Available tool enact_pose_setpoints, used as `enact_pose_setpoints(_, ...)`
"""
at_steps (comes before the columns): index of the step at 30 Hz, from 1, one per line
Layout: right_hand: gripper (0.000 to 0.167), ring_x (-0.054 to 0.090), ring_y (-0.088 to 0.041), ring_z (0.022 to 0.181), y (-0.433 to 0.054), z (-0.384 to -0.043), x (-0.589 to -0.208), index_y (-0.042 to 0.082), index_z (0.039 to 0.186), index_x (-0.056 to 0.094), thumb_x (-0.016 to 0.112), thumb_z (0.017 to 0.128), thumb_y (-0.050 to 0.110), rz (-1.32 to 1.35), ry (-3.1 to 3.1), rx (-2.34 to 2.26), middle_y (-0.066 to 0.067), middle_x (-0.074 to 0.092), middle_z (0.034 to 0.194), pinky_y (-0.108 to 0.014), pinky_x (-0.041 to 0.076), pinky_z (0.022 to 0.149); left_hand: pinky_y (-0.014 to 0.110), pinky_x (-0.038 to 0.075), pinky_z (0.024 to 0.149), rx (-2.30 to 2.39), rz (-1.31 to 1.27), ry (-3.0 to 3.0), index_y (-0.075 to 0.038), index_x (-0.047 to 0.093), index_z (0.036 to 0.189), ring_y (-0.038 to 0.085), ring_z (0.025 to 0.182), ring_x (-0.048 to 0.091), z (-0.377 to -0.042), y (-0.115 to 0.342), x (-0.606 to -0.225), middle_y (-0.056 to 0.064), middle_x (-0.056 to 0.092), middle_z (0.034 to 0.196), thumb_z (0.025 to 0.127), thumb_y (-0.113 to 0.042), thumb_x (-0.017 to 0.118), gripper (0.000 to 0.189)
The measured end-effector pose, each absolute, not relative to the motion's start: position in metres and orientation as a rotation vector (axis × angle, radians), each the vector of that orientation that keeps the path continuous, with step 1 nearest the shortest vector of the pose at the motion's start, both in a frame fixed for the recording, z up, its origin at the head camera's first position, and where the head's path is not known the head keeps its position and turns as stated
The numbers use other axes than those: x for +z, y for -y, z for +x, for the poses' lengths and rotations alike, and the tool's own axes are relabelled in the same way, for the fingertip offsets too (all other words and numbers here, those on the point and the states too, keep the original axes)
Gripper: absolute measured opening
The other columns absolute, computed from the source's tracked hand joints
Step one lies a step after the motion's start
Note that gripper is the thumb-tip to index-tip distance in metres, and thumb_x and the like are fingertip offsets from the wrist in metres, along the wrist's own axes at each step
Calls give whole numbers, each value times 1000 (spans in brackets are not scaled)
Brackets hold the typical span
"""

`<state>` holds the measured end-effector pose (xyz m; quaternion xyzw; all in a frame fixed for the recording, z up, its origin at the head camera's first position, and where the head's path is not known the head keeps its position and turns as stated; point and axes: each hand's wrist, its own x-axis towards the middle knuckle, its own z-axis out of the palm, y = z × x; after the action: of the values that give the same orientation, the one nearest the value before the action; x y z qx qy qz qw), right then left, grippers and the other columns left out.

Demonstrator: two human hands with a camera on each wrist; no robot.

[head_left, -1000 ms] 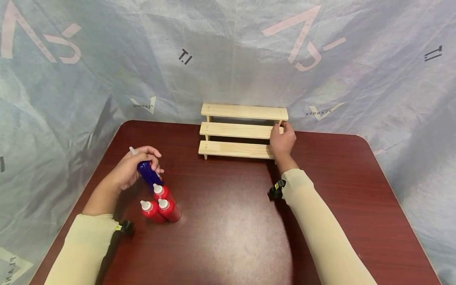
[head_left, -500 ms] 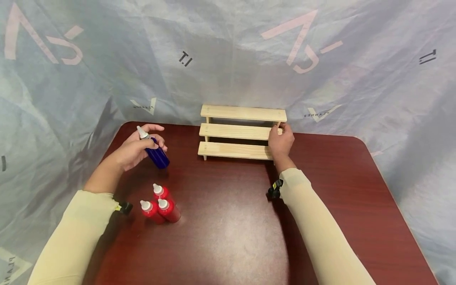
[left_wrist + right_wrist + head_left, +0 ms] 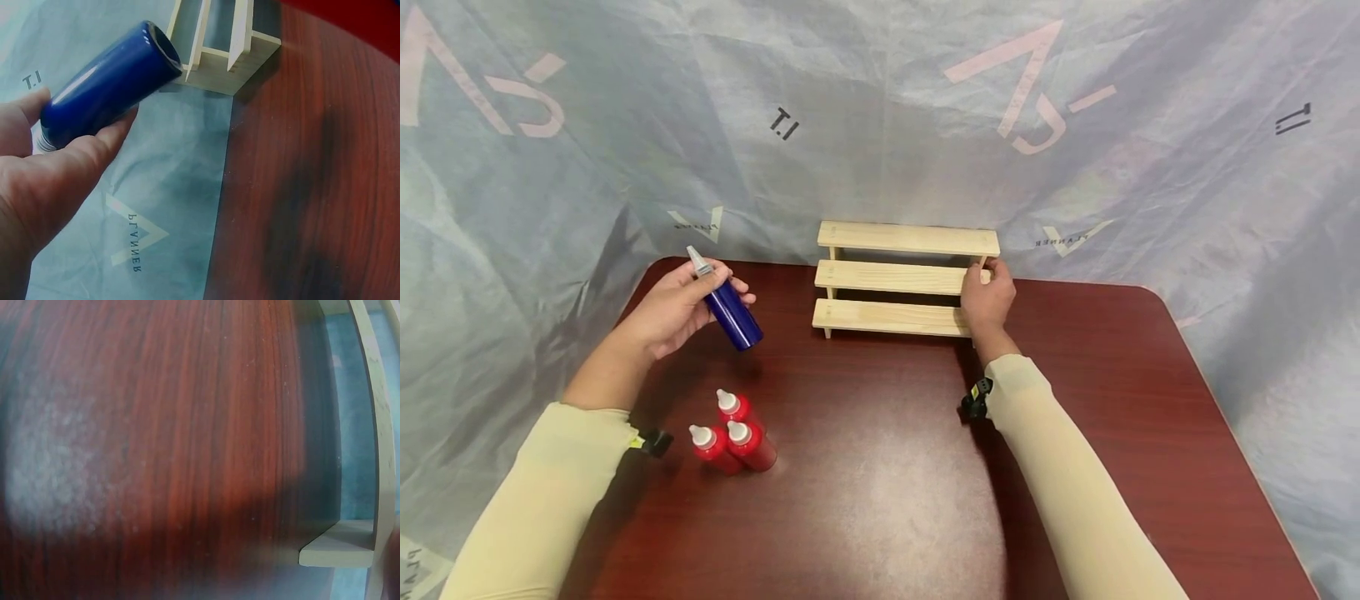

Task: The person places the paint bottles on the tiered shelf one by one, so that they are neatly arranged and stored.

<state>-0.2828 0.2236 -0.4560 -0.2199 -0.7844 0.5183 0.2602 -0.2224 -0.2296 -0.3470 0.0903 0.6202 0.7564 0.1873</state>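
Observation:
My left hand (image 3: 681, 304) grips a blue squeeze bottle (image 3: 734, 315) near its white nozzle, thumb on one side and fingers on the other. The bottle is tilted, its base pointing down toward the right; in the left wrist view that base (image 3: 164, 50) faces the wooden rack. At the back of the table stands the three-tier wooden rack (image 3: 891, 317). My right hand (image 3: 988, 296) holds the rack's right end, its fingers around the side support below the top shelf. The right wrist view catches the rack's edge (image 3: 379, 425) along its right side.
Three red squeeze bottles (image 3: 754, 450) with white nozzle caps stand close together on the left part of the dark red wooden table (image 3: 865, 467). Grey printed sheeting (image 3: 880, 108) hangs right behind the rack and along the sides.
My left hand has lifted the blue bottle up and away from the red bottles, toward the back of the table, and its base has swung outward. My right hand stays on the rack.

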Motion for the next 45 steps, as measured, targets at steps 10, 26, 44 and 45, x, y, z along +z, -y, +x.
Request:
enact_pose_setpoints(10,36,62,-37,128,-214,-287,-451,3,129,67,57,103,26,-573,2175,1382,-21,69,133,-49,50,111,23,61,93,1940,175,-1877,-11,57,113,12,103,78,-230,223,-329,-2,73,99,109,-18,59,8)
enact_pose_setpoints(26,35,61,-35,131,-215,-286,-453,4,128,67,55,103,26,-567,2187,1372,-18,68,135,-48,49,112,19,55,92,1512,168,-2231,-11,59,125,5,100,74,-247,199,-329,-10,69,93,113,-32,50,25)
enact_pose_setpoints(44,35,61,-38,128,-221,-278,-452,1,127,66,55,104,24,-572,2153,1399,-21,68,133,-51,49,111,68,57,89,978,150,-2264,-2,48,137,50,141,47,-256,185,-317,27,50,151,112,-28,39,37)
enact_pose_setpoints(45,35,61,-38,128,-221,-278,-452,1,127,66,55,104,25,-576,2156,1396,-21,68,133,-51,49,111,66,58,88,982,152,-2269,-2,48,136,49,138,49,-256,184,-316,27,50,150,111,-27,38,37)
